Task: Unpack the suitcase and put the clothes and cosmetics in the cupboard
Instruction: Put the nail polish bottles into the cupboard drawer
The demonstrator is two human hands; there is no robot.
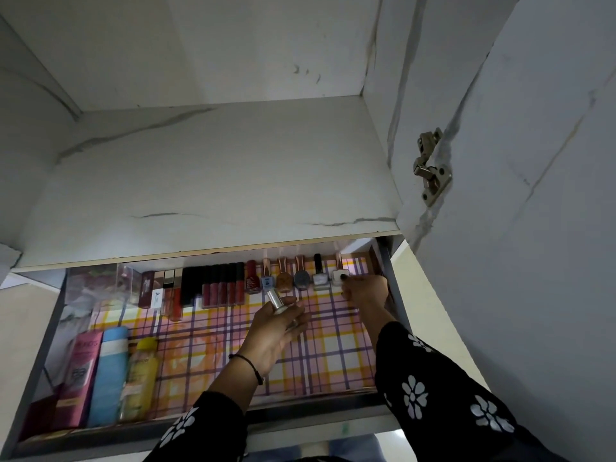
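An open cupboard drawer (40, 388) lined with plaid paper holds cosmetics. Along its back stand lipsticks and lip glosses (220, 285) and a row of nail polish bottles (301, 278). My left hand (275, 331) grips a small bottle with a silver cap (276, 300) above the liner. At the right end of the row, my right hand (365, 291) pinches a white nail polish bottle (340, 276). A pink tube (83, 371), a blue bottle (110, 375) and a yellow bottle (141, 375) lie at the front left.
A white marbled shelf (206, 181) sits right above the drawer. The open cupboard door (533, 195) with a metal hinge (431, 168) stands on the right. A clear plastic box (100, 285) sits at the drawer's back left corner.
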